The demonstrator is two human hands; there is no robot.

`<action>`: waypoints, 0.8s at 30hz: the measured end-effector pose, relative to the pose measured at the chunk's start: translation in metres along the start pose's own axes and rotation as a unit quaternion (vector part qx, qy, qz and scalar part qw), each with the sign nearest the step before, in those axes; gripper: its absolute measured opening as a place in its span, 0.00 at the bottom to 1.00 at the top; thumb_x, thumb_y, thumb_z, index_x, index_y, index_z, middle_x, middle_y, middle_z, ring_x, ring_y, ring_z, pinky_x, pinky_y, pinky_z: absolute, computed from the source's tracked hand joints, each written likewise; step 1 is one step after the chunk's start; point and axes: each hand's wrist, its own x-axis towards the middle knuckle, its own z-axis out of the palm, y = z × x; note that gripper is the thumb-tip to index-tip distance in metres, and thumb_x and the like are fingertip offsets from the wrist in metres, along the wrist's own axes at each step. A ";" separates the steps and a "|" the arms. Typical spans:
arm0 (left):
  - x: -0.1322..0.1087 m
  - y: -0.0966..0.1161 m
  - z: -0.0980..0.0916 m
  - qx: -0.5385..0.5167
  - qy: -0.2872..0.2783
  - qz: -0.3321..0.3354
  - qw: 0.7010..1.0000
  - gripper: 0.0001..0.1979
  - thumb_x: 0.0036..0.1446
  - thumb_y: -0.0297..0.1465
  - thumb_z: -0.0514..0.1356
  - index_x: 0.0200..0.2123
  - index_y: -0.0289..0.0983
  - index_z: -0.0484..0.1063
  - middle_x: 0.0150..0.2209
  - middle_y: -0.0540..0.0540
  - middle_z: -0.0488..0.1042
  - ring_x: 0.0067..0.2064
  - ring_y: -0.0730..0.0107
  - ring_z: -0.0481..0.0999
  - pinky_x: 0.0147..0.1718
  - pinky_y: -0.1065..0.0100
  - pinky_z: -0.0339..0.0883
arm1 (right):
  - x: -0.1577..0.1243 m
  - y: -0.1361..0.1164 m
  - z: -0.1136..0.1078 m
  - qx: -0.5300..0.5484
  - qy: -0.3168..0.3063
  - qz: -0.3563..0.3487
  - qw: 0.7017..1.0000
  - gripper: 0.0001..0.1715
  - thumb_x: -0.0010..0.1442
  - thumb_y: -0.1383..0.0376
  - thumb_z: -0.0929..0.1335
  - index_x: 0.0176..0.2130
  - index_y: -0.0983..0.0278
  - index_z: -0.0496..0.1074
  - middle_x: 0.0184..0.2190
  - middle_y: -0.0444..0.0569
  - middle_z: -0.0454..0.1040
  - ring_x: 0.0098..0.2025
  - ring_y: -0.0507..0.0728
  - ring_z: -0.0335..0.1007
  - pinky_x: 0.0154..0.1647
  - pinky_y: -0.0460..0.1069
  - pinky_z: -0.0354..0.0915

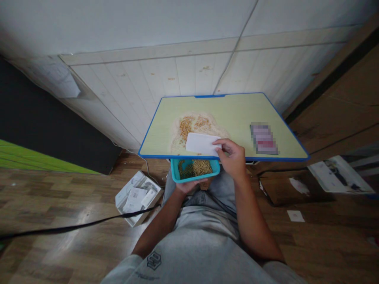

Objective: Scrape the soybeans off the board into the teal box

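My right hand [232,154] pinches the right end of a flat white card [201,143] between thumb and fingers. The card is over the near side of the table, at the front of a spread of pale grains [175,136] and yellowish-brown beans [185,127]. Below the table's front edge, my left hand [187,186] grips a turquoise plastic tray [175,173] from underneath, its fingers partly hidden. Inside the tray are tan beans [203,167] on the right and smaller, darker green ones [186,170] on the left.
The small table [237,108] has a pale green top and blue rim, against a white panelled wall [133,79]. A blurred-out flat object [264,138] lies at its right. An open white box [139,197] stands on the floor at left, beside a black strap [89,225]; a cardboard box [281,189] is at right.
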 end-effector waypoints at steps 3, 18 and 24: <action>-0.003 0.004 -0.002 -0.071 -0.016 -0.013 0.997 0.54 0.57 0.74 0.80 0.75 0.47 0.88 0.84 0.31 0.82 0.88 0.07 0.70 0.69 0.13 0.85 | -0.001 -0.001 0.007 0.004 -0.014 0.000 1.000 0.09 0.66 0.59 0.78 0.44 0.55 0.93 0.45 0.50 0.96 0.45 0.63 0.92 0.50 0.56 0.86; -0.003 0.011 0.001 -0.040 0.020 -0.003 0.999 0.66 0.42 0.72 0.86 0.82 0.57 0.84 0.89 0.45 0.77 0.89 0.12 0.74 0.64 0.20 0.92 | 0.000 -0.005 0.030 0.023 -0.061 -0.002 0.998 0.07 0.69 0.60 0.78 0.45 0.55 0.92 0.46 0.51 0.95 0.47 0.64 0.92 0.51 0.56 0.87; 0.000 0.007 0.000 -0.061 0.006 -0.001 0.998 0.65 0.40 0.75 0.86 0.79 0.55 0.88 0.89 0.45 0.76 0.90 0.10 0.72 0.62 0.22 0.94 | -0.002 -0.002 0.028 0.009 -0.011 -0.003 1.000 0.10 0.69 0.61 0.76 0.46 0.55 0.92 0.45 0.50 0.94 0.45 0.63 0.91 0.50 0.55 0.85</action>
